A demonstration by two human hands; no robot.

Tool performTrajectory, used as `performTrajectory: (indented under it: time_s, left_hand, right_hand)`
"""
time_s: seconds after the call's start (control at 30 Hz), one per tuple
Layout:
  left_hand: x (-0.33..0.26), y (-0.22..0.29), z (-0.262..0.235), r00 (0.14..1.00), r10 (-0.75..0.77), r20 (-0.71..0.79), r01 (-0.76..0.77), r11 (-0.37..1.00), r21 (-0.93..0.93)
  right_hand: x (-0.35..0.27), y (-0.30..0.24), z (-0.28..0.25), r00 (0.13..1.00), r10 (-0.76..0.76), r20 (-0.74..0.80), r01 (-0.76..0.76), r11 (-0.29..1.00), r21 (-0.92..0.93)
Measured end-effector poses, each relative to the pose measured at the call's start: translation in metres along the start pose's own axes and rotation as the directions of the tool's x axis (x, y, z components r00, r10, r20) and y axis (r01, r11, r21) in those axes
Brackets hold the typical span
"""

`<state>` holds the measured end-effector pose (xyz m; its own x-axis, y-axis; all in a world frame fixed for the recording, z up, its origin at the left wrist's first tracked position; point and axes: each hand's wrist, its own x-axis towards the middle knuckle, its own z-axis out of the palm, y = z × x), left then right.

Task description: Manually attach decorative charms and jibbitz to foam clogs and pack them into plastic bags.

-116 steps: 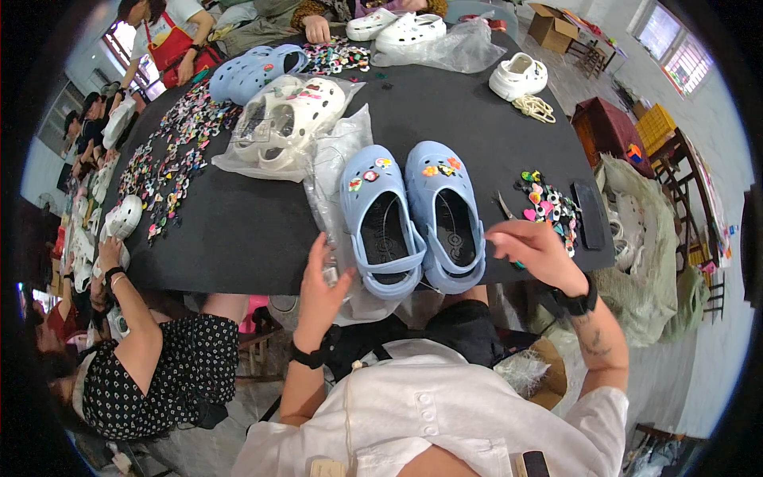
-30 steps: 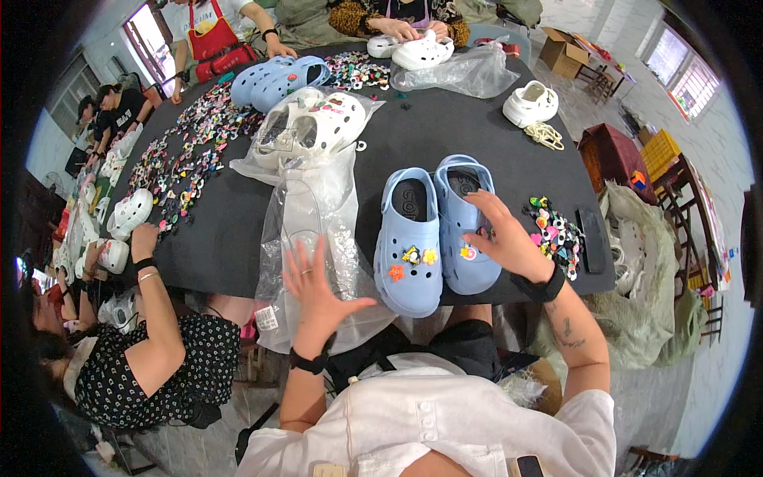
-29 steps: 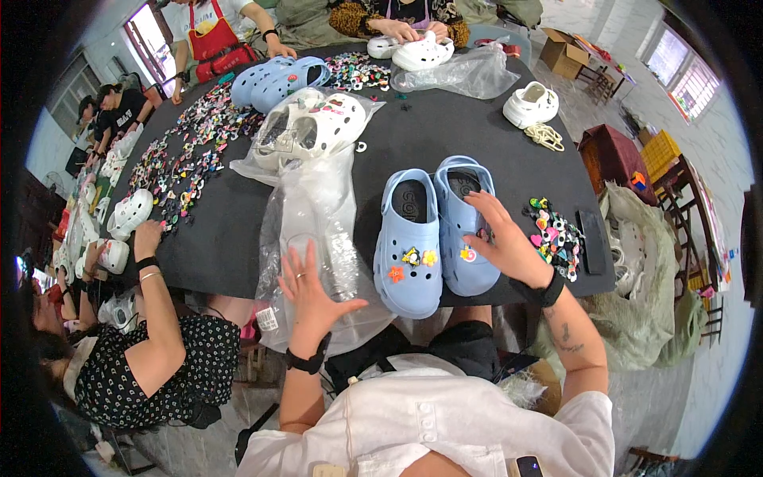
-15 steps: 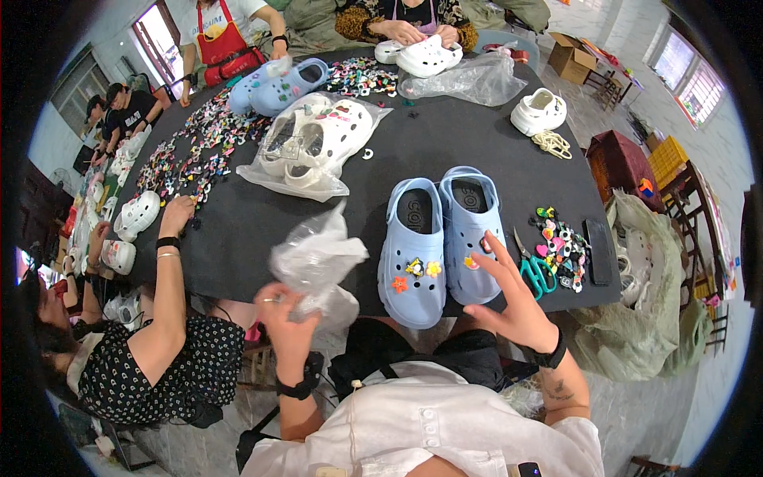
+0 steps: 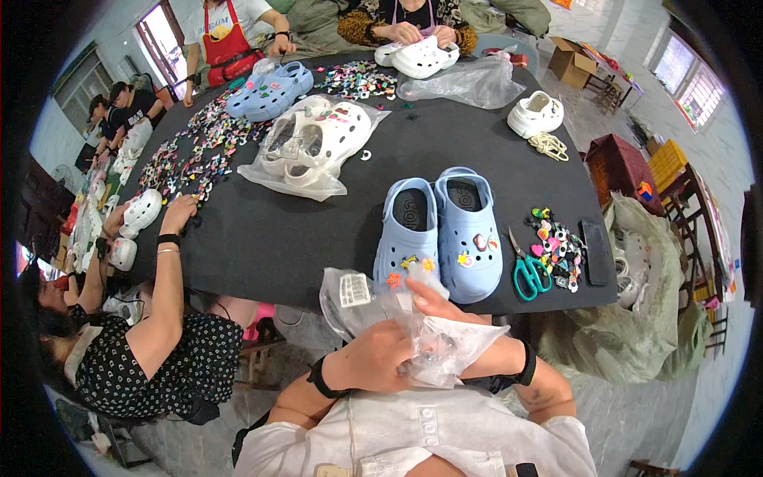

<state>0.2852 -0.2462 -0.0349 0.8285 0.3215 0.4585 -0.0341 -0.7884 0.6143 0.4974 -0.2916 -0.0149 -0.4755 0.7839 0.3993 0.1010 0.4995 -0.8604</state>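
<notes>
Raised off the counter's (image 5: 318,254) near edge, bag (image 5: 421,334) is spread by left hand (image 5: 377,362) and right hand (image 5: 433,306), fingers closed on plastic, before clogs (image 5: 441,230).

Pale blue clogs (image 5: 439,234), black table (image 5: 270,238), green-handled scissors (image 5: 524,270).

Bright, even daylight came from windows (image 5: 687,79) at one to two o'clock and ten o'clock. Shadows were soft. The clear plastic bag (image 5: 413,334) glinted faintly. Fisheye bending and a dark vignette ringed the rim; focus stayed sharp centrally.
</notes>
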Motion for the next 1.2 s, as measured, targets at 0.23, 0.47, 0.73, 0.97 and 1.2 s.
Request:
performTrajectory:
  time_s: [0.23, 0.47, 0.73, 0.97, 1.2]
  left_hand:
    - [0.011, 0.016, -0.019, 0.981, 0.056, -0.187, -0.047, 0.997, 0.053]
    - [-0.010, -0.011, -0.019, 0.841, -0.323, -0.433, 0.151, 0.910, -0.385]
    - [0.013, -0.017, 0.028, 0.986, -0.156, 0.054, 0.164, 0.887, -0.431]
    - [0.005, -0.039, 0.069, 0.998, -0.023, -0.052, 0.021, 0.999, -0.034]
    - [-0.014, -0.045, 0.052, 0.979, -0.044, -0.199, 0.087, 0.973, 0.214]
  right_hand:
    - [-0.025, -0.010, -0.020, 0.982, -0.022, -0.185, -0.039, 0.947, -0.320]
    - [-0.061, 0.016, -0.038, 0.634, 0.222, -0.741, 0.011, 0.955, 0.296]
    - [-0.033, 0.029, -0.004, 0.912, 0.199, -0.359, 0.011, 0.863, 0.505]
    - [-0.020, 0.037, 0.025, 0.855, -0.285, -0.433, -0.005, 0.832, -0.555]
    - [0.002, -0.009, 0.005, 0.997, -0.062, -0.035, 0.046, 0.931, -0.363]
